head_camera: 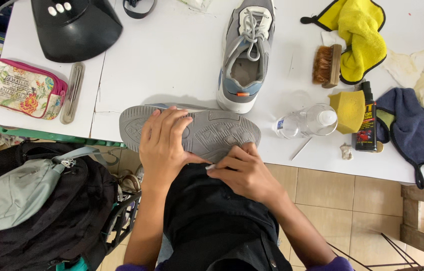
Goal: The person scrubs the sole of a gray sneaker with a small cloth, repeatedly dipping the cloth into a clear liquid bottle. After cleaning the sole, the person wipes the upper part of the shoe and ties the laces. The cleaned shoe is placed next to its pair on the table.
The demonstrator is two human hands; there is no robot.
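Left to right: a black backpack (46,211) with a grey pouch sat on the floor side, a floral zip pouch (21,88) and a metal tool (72,93) lay at the bench (172,55) edge, and a black domed object (74,27) stood behind them. We had the grey shoe (192,131) turned sole-up at the near bench edge, over our lap. Our left hand (164,145) lay flat across the sole, fingers spread and pressing it down, so that grip was a brace, not a clench. Our right hand (242,173) was pinched on a small white tool (211,166), tip at the sole's near edge; what kind of tool, we couldn't tell. We judged the sole work was underway: tread looked mostly grey and free of heavy dirt, but grooves were too small to check. The second grey sneaker (246,50) stood upright farther back, untouched, so we judged it still to do. To the right, a clear bottle (306,121), brush (327,65), yellow sponge (348,111), black spray can (367,120), yellow cloth (360,35) and blue cloth (412,130) all lay unused, well apart from both hands.
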